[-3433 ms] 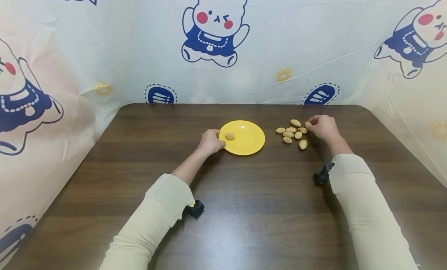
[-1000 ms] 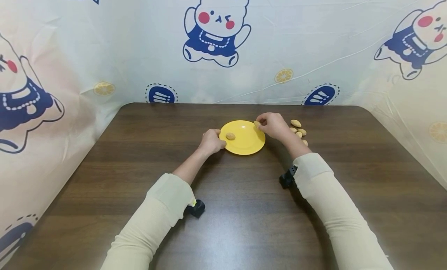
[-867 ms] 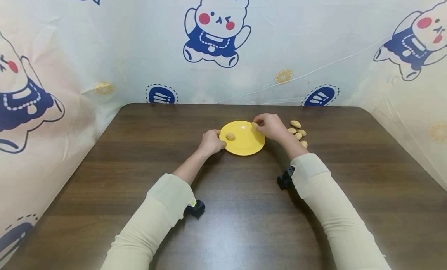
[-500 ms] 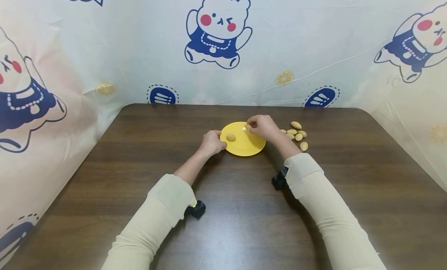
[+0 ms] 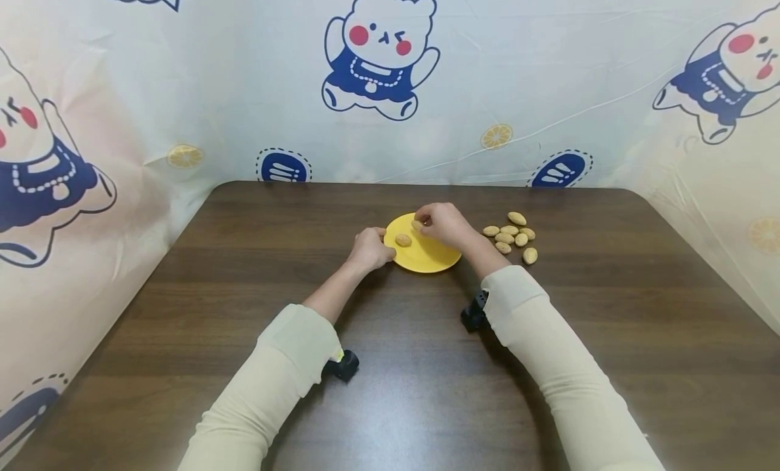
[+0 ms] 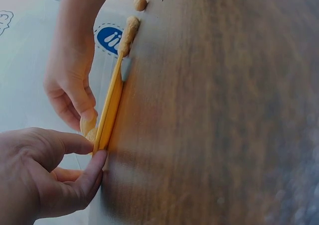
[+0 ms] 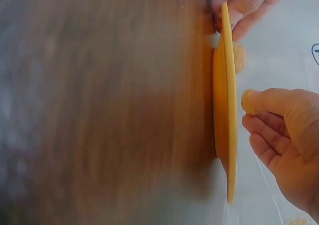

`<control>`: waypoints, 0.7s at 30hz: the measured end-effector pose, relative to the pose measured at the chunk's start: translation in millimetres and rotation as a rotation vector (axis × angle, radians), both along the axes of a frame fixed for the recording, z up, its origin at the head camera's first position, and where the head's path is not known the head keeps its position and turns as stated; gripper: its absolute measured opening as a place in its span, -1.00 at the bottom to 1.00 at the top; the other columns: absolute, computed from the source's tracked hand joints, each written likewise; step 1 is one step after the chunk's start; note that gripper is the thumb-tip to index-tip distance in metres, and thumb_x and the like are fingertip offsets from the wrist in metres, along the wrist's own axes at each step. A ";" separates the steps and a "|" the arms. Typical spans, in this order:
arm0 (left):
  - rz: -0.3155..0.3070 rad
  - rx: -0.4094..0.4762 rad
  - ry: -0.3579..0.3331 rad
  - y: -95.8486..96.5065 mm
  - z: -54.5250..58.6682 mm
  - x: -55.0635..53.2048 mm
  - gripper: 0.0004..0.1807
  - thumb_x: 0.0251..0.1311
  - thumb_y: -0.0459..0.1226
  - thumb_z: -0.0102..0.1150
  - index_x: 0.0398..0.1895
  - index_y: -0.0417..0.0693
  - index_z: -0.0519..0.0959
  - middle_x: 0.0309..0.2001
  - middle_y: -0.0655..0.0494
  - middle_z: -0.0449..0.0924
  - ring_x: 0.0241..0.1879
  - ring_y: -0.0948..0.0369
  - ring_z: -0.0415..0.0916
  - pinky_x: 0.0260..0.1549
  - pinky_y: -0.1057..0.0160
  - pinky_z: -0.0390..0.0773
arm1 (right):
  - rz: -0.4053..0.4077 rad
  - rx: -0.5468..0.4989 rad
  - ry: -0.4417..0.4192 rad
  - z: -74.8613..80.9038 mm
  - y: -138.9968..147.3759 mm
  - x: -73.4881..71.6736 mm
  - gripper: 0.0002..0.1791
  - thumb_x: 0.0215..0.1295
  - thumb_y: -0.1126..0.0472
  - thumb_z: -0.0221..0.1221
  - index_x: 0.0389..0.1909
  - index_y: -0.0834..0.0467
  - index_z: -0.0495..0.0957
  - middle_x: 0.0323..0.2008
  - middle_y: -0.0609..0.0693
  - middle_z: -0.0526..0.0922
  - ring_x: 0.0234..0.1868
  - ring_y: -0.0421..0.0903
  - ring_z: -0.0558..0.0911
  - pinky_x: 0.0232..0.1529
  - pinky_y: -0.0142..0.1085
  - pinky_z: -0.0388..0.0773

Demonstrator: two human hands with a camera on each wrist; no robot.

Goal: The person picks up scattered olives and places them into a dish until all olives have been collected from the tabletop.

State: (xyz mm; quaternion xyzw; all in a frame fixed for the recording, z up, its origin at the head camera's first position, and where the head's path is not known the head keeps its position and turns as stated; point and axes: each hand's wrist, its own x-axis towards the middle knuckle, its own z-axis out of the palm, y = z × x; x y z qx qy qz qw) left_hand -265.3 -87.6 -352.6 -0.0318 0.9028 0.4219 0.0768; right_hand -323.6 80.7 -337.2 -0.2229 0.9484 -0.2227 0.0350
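In the head view my left hand grips the left edge of a shallow yellow plate. The left wrist view shows its thumb and fingers pinching the rim. Over the plate, my right hand pinches a tan almond in its shell between thumb and fingertips, above the surface. Another almond lies on the left part of the plate, close to the left fingers. To the right, several almonds lie in a loose group on the table.
The brown wooden table reaches back to a patterned cloth wall with cartoon bears. One almond lies slightly apart at the front of the group. Black wrist cameras hang below both cuffs.
My right hand took an almond from the right side of the group and carried it left over the plate, moving further left in the last half second. My left hand stays at the rim.
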 end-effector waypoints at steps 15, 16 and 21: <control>0.001 -0.020 0.000 -0.5 -0.6 0.4 -0.35 0.04 -0.40 0.12 0.28 -0.32 0.27 0.13 -0.11 0.42 -0.22 0.14 0.45 -0.34 0.34 0.44 | 0.041 0.071 -0.061 -4.6 -12.4 1.1 -0.73 0.24 0.24 0.16 -0.05 0.18 0.60 -0.16 0.03 0.61 -0.15 -0.09 0.49 -0.06 -0.27 0.44; -0.001 -0.022 0.000 -0.4 -0.5 0.3 -0.35 0.04 -0.40 0.12 0.28 -0.32 0.27 0.13 -0.11 0.42 -0.22 0.15 0.44 -0.35 0.35 0.44 | 0.040 0.077 -0.065 -4.9 -12.6 1.0 -0.73 0.24 0.24 0.16 -0.05 0.18 0.60 -0.15 0.03 0.61 -0.15 -0.09 0.49 -0.05 -0.27 0.44; -0.004 -0.018 0.004 0.3 0.2 0.1 -0.35 0.04 -0.40 0.12 0.28 -0.32 0.27 0.05 -0.10 0.47 -0.31 0.17 0.46 -0.42 0.38 0.43 | 0.042 0.096 -0.068 -5.0 -12.3 -0.4 -0.71 0.24 0.24 0.17 -0.02 0.17 0.59 -0.12 0.03 0.60 -0.14 -0.09 0.48 -0.03 -0.27 0.43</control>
